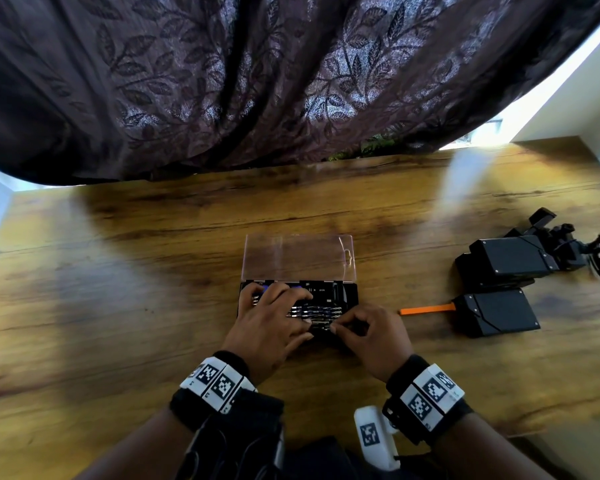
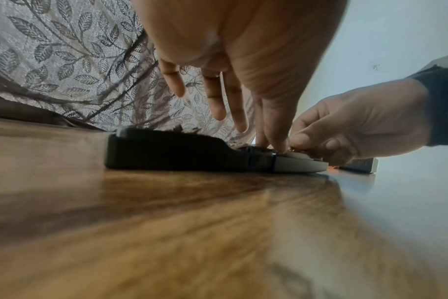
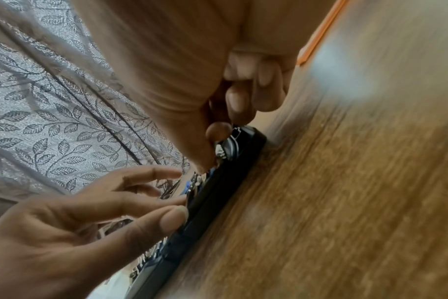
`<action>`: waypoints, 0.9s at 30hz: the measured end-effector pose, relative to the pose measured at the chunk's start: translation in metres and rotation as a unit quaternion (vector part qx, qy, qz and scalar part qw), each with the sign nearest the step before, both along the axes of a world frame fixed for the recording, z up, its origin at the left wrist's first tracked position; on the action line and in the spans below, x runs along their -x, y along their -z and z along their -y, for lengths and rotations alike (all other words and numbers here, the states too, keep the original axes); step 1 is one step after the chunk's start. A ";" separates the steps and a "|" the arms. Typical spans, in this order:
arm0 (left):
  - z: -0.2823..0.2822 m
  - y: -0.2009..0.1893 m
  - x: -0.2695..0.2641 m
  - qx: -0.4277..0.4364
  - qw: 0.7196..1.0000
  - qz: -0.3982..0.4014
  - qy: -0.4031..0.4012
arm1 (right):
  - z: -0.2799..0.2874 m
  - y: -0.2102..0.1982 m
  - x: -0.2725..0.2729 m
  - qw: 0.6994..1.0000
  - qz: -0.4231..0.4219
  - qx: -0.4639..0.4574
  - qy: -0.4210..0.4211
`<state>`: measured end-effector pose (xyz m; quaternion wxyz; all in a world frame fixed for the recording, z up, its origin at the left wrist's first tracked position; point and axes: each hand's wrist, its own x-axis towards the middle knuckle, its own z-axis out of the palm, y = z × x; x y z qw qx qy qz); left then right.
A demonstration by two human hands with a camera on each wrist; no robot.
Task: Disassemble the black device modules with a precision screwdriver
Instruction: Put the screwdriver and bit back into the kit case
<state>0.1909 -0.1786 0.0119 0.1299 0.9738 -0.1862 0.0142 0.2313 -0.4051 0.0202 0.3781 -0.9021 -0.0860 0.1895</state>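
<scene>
Inspector A: What is surrounding the work area?

Inspector B: A wooden table [image 1: 118, 271] with a dark, streaky grain is taking up the lower half of the head view and is reflecting pale patches of light. A dark curtain [image 1: 222, 81] with a woven leaf pattern is hanging in folds along its far edge.

Inspector A: Anything behind it?

Inspector B: A bit of green foliage [image 1: 364, 150] is showing under the curtain hem. A white wall [image 1: 568, 109] is running along the table's right side.

Inspector A: Loose items?

Inspector B: An orange strip [image 1: 425, 310] is lying flat on the table, right of centre.
</scene>
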 end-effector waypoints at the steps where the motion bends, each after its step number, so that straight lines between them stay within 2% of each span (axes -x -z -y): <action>1: 0.000 0.001 0.000 0.003 1.000 0.001 0.000 | 0.000 -0.001 0.000 1.000 0.001 0.002 -0.002; 11: 0.000 0.007 0.002 0.021 1.000 0.001 -0.010 | 0.001 0.000 -0.005 0.998 0.016 0.027 -0.063; 22: 0.001 0.005 0.003 0.027 0.999 -0.017 -0.016 | 0.000 -0.001 -0.016 0.997 -0.064 0.004 0.033; 27: 0.001 0.002 0.003 0.023 0.999 -0.042 -0.013 | -0.002 0.000 -0.022 0.995 -0.089 0.009 0.036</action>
